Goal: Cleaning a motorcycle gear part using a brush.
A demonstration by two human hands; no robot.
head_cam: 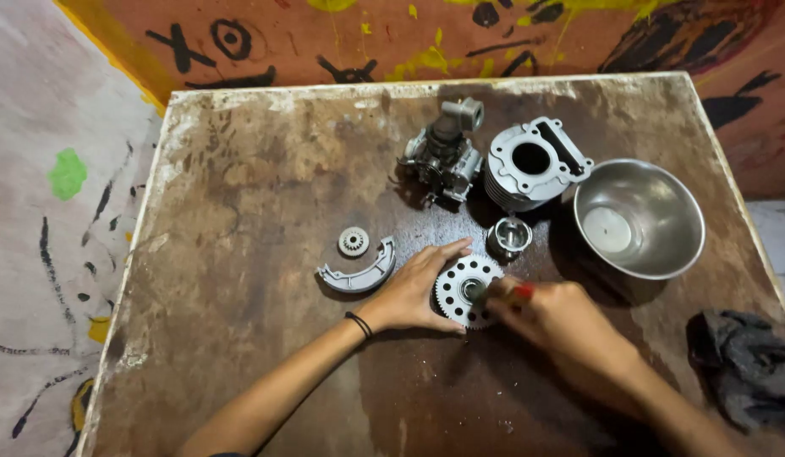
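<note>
From my feed I look down on a worn brown table set against a painted wall. Farthest left among the parts lies a curved grey brake shoe, and just above it a small toothed gear, the two near each other but not touching.

Next comes my left hand, with a dark band at the wrist. It lies flat and unclenched, fingers spread, palm down on the table, its fingers pressing against the left edge of a large round gear wheel with holes around its rim. That wheel lies flat on the table, near the middle, just below a small metal piston.

My right hand comes in from the lower right, clenched around a thin tool with a red grip. The tool's tip sits at the hub of the gear wheel; the motion blur there keeps me from telling what kind of tool it is.

Farther back stand a dark engine part with pipes and, just to its right, a pale finned cylinder block with a round bore. Right of those sits a shiny steel bowl. At the far right edge of the table lies a crumpled dark rag, well apart from the hands.
</note>
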